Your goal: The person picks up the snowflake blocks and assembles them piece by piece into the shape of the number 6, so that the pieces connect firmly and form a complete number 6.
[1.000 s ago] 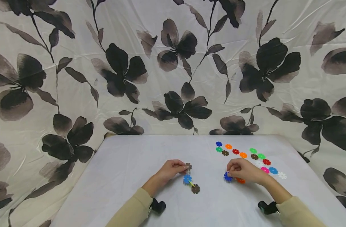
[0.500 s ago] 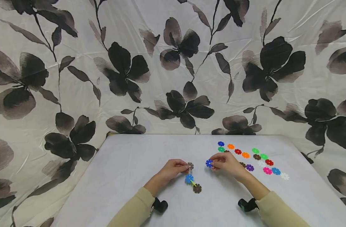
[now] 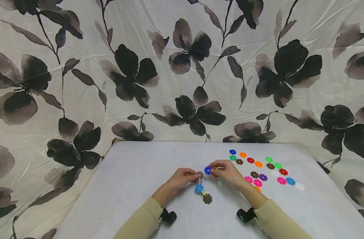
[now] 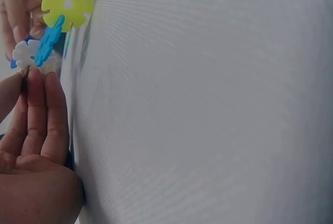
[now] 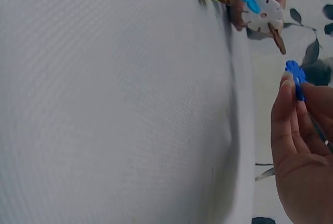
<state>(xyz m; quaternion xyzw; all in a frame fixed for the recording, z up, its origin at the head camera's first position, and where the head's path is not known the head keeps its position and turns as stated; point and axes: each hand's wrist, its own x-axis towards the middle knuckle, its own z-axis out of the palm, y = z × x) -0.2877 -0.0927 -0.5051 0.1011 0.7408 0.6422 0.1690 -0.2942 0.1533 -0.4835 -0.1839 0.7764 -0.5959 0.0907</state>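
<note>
Blue disc (image 3: 208, 170): lower centre of the head view, just right of the chain (image 3: 199, 189), with a gap visible in the right wrist view. Right hand (image 3: 226, 171): thumb and fingers pinch the blue disc. Left hand (image 3: 183, 176): fingers pinch the chain's top brown disc (image 3: 200, 175). Loose discs (image 3: 250, 160) lie right of centre on the table (image 3: 140, 159). Handling, judged: light, stiff plastic, perhaps slick; chain may twist at its joints. Best hold: rim, notches exposed.
</note>
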